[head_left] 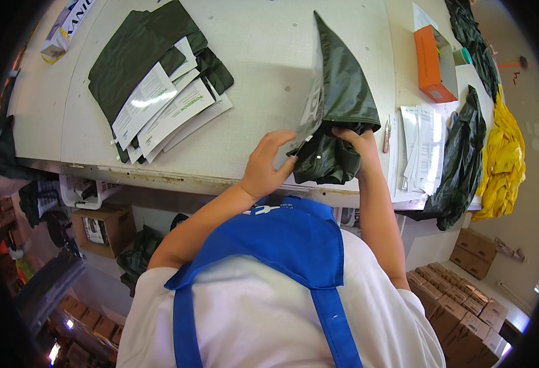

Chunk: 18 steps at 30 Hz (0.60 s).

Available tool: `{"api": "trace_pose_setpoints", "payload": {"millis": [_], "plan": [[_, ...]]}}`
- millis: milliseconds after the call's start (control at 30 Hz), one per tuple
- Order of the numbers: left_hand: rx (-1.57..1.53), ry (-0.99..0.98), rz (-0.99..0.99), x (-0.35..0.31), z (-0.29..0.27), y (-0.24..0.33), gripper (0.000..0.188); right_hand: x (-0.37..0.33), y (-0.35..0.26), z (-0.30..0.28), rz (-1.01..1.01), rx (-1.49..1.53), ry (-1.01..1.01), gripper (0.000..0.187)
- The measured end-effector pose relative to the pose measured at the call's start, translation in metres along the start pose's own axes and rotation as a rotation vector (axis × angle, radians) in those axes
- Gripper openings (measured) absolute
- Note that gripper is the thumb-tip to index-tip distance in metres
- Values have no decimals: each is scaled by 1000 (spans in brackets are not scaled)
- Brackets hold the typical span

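Observation:
A dark green plastic bag (347, 86) stands up off the table in front of me, its far end tapering to a point. Its left face carries a white printed panel (311, 113), seen at a slant. My right hand (359, 142) grips the bag near its crumpled lower end (327, 162), the thumb on top and the other fingers hidden in the folds. On the left side, my left hand (268, 161) is curved with thumb and forefinger apart, their tips at the bag's edge. What the bag contains is hidden.
Dark bags (140, 55) with white printed sheets (180, 110) lie at left. On the right are more sheets (421, 147), a cutter (386, 135), an orange box (433, 64), and dark (462, 159) and yellow bags (502, 156) hanging over the edge. Cardboard boxes (459, 313) stand below.

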<state>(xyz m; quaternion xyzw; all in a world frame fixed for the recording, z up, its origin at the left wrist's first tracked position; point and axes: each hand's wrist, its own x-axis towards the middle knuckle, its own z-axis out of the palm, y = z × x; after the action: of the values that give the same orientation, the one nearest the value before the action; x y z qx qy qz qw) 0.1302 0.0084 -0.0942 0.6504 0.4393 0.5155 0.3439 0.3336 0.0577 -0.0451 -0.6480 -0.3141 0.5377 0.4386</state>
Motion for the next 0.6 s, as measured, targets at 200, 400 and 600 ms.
{"api": "trace_pose_setpoints", "payload": {"millis": [200,400,600], "plan": [[-195,-156,-158,10,10,-32,68,-3,-14,1,64,155,-139,46],[-255,-191,-240,-3,16,-11,74,8,-1,3,-125,299,-46,47],[-1088,-375,-1060,-22,-1,-75,42,18,20,6,-25,-310,-98,66]]}}
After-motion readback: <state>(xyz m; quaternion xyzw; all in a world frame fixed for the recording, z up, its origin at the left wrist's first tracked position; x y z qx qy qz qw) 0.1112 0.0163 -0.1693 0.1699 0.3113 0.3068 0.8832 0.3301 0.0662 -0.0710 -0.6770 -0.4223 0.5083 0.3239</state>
